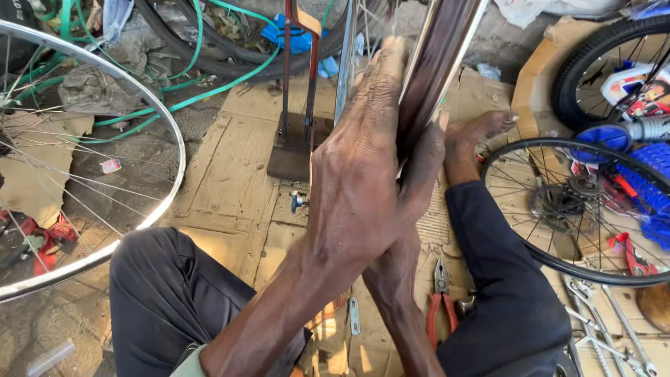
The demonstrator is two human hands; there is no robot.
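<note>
Seated worker on a cardboard-covered floor, seen from above, both hands pressed to a shiny chrome wheel rim that stands edge-on at the centre of the scene and runs up and away to the far edge.

The left hand lies flat along the near-left face of the rim, fingers stretched straight and together toward the far side, not curled round anything. The right hand is mostly hidden behind the left; its fingers wrap the right side of the rim from beneath, closed against the metal, though how firmly they clamp it cannot be told.

Just left of the rim, slightly farther off, a rusty upright metal stand rises from a flat base plate on the cardboard. At the far left lies a bare spoked wheel, with green hose looping beyond it. At the right a tyred bicycle wheel with a sprocket lies flat, blue plastic parts touching its far-right edge. A bare foot rests between the rim and this wheel.

Near the worker's right leg, red-handled pliers lie on the cardboard; several spanners lie farther right, near the bottom corner. Dark trousers cover both legs, which splay to either side of the forearms.
</note>
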